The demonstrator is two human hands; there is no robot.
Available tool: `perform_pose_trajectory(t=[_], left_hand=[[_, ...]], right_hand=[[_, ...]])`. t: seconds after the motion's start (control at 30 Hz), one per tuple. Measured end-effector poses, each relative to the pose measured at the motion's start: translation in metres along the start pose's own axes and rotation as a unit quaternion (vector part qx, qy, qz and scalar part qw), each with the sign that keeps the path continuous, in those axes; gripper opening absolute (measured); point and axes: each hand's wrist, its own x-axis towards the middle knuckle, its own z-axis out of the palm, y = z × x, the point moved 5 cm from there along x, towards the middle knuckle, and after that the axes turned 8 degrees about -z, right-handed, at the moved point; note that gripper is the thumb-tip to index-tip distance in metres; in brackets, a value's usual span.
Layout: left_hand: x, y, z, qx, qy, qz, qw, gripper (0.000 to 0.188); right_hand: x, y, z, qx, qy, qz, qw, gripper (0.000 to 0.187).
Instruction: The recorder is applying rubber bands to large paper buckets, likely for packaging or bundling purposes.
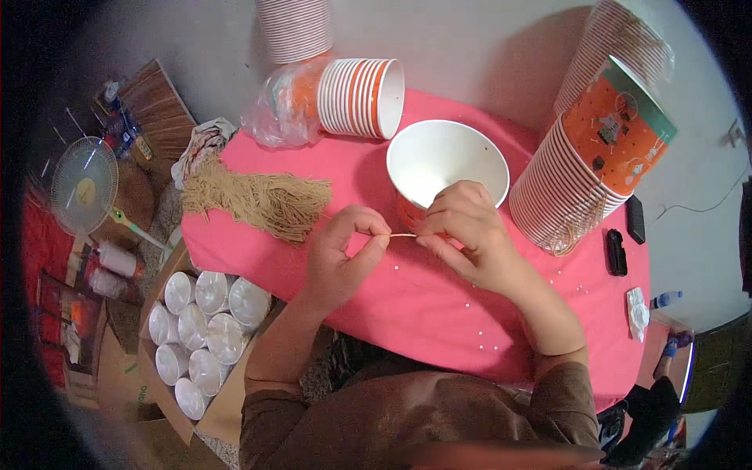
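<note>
Left hand [348, 258] first: its thumb and forefinger are pinched together on one end of a short, pale cord [403, 235], and the right hand [466, 235] grips the other end the same way, so the cord spans the small gap between them, above the pink cloth [384, 305] of the table. Across the scene from the left, a round fan [84, 188] stands beyond the table, then a cardboard box [223, 413] packed with white, clear-covered cups [193, 327]. On the cloth lies a bundle of tan cords [262, 202], left of the left hand. Behind it, a stack of paper buckets [356, 95] rests on its side, partly in clear plastic [280, 110]. Just beyond the right hand sits a single bucket [427, 157], its white inside facing up. Farther right come a tilted stack of orange-patterned buckets [560, 188], two black objects [616, 252] and a crumpled white packet [638, 315] near the table edge.
</note>
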Motion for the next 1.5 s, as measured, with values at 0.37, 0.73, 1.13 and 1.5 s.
perform_pose_trajectory(t=[0.37, 0.73, 1.13, 1.5], left_hand=[[0.009, 0.001, 0.006, 0.166, 0.062, 0.053, 0.983, 0.008], [0.036, -0.023, 0.004, 0.169, 0.111, 0.032, 0.979, 0.007], [0.039, -0.028, 0.009, 0.156, 0.125, 0.045, 0.979, 0.008], [0.030, -0.040, -0.004, 0.078, 0.076, -0.042, 0.993, 0.016]], right_hand=[[0.010, 0.001, -0.003, -0.038, -0.055, 0.007, 0.998, 0.017], [0.022, 0.032, -0.004, -0.058, -0.097, 0.078, 0.991, 0.015], [0.028, 0.063, 0.017, 0.028, -0.135, 0.127, 0.982, 0.009], [0.032, 0.055, -0.019, -0.198, -0.107, 0.060, 0.973, 0.011]])
